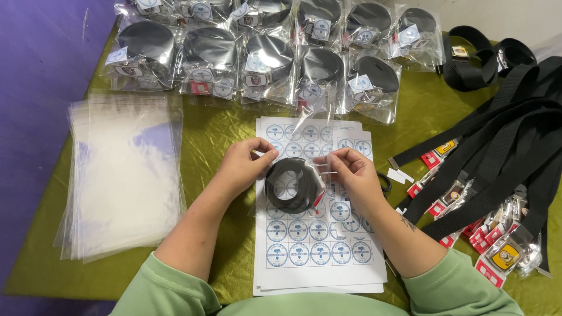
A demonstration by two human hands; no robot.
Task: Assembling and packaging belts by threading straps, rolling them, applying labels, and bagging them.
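My left hand (243,165) and my right hand (350,170) both pinch the top edge of a clear plastic bag (304,153) that holds a coiled black belt (293,185). The bag lies over a white sheet of round blue-and-white stickers (319,248) on the olive-green cloth (216,126). My fingers grip the open mouth of the bag from either side, the coil hanging between my hands.
A stack of empty clear bags (123,175) lies at the left. Several bagged coiled belts (263,61) fill the far side in rows. Loose black belts with tagged buckles (497,158) spread across the right. A small white label (400,175) lies by my right hand.
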